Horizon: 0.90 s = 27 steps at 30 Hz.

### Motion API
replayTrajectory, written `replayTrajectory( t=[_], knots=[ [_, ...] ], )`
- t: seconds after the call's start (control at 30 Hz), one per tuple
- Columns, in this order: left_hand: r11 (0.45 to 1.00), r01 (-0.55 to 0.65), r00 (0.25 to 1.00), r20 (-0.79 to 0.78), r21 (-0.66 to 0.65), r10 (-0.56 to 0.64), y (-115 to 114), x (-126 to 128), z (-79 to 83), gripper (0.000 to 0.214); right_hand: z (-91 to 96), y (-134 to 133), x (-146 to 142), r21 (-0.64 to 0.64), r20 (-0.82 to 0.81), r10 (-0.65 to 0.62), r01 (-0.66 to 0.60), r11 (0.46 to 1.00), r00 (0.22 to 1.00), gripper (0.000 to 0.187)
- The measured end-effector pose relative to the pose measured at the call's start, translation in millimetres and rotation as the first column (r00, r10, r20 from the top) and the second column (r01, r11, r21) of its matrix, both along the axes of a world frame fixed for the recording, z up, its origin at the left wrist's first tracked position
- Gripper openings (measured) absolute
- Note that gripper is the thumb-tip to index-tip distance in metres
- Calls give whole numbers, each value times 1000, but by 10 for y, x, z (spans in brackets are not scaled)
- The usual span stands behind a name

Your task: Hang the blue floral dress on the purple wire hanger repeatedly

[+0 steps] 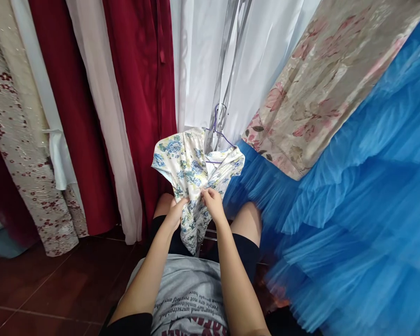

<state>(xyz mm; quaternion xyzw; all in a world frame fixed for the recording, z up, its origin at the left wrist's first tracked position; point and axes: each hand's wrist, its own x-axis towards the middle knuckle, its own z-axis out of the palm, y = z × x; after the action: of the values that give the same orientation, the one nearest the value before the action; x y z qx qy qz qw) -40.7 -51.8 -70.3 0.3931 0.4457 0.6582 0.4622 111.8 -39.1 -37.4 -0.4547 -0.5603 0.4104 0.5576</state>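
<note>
Floral garment (pixel 191 170) ahead; L hand (pixel 177 211) grips its side; R hand (pixel 213 202) pinches front, approx. mid.

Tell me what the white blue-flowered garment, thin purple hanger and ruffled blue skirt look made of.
Flowered garment: soft fabric, perhaps satiny; its folds show slight sheen. Purple hanger: thin and smooth, perhaps coated wire or plastic. Ruffled blue skirt: likely matte tulle, given its sheer gathered layers.

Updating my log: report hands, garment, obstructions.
Left hand, right hand: both gripping floral garment. Garment on purple hanger. Nothing blocking hands; blue tulle at right.
</note>
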Motion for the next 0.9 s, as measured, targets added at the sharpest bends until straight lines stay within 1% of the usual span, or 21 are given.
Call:
replayTrajectory(
  t=[0.1, 0.2, 0.27, 0.3, 0.33, 0.37, 0.4, 0.43, 0.47, 0.5, 0.57, 0.63, 0.67, 0.73, 0.83, 0.9],
  knots=[
    [981, -193, 979, -61, 16, 193, 91, -150, -181, 28, -14, -132, 84, -34, -120, -69, 65, 997, 990, 29],
    [925, -379, 923, -80, -5, 377, 78, -260, -364, 26, 13, -273, 235, -52, -178, -107, 100, 994, 978, 27],
    [880, -475, 876, -89, 4, 474, 6, -216, -413, 31, 59, -338, 288, -55, -178, -88, 79, 995, 980, 27],
    [872, -488, 865, -109, 46, 490, -41, -149, -404, 33, 85, -361, 289, -57, -167, -65, 56, 997, 984, 28],
    [882, -458, 870, -148, 113, 471, -90, -55, -374, 33, 111, -380, 273, -60, -149, -35, 26, 998, 988, 28],
    [903, -383, 885, -204, 195, 419, -136, 58, -328, 32, 134, -398, 247, -63, -128, 0, -8, 998, 992, 28],
    [924, -268, 901, -268, 273, 341, -176, 181, -273, 31, 154, -417, 217, -66, -105, 36, -43, 997, 994, 28],
    [934, -143, 910, -327, 329, 254, -208, 306, -216, 30, 172, -438, 190, -69, -83, 72, -78, 995, 994, 28],
    [933, -37, 913, -369, 357, 177, -232, 422, -164, 29, 191, -460, 176, -70, -60, 109, -113, 991, 992, 28],
    [931, 29, 915, -385, 365, 122, -249, 521, -122, 28, 214, -482, 177, -72, -37, 145, -148, 986, 989, 28],
    [929, 72, 912, -400, 362, 86, -263, 653, -71, 18, 292, -505, 227, -80, 6, 202, -201, 976, 979, 28],
    [924, 78, 887, -450, 373, 107, -255, 693, -62, 5, 444, -463, 311, -93, 39, 226, -221, 971, 973, 28],
    [920, 86, 869, -481, 382, 118, -243, 689, -67, 5, 556, -407, 345, -95, 45, 219, -214, 972, 975, 28],
    [916, 99, 842, -523, 390, 132, -209, 655, -91, 10, 847, -220, 371, -81, 35, 179, -176, 981, 983, 25],
    [921, 122, 828, -549, 369, 110, -142, 607, -150, 12, 1370, 167, 299, -29, -20, 96, -96, 995, 995, 18],
    [925, 144, 817, -570, 352, 90, -100, 586, -203, 12, 1672, 395, 224, -12, -66, 48, -49, 999, 997, 15]
  ],
)
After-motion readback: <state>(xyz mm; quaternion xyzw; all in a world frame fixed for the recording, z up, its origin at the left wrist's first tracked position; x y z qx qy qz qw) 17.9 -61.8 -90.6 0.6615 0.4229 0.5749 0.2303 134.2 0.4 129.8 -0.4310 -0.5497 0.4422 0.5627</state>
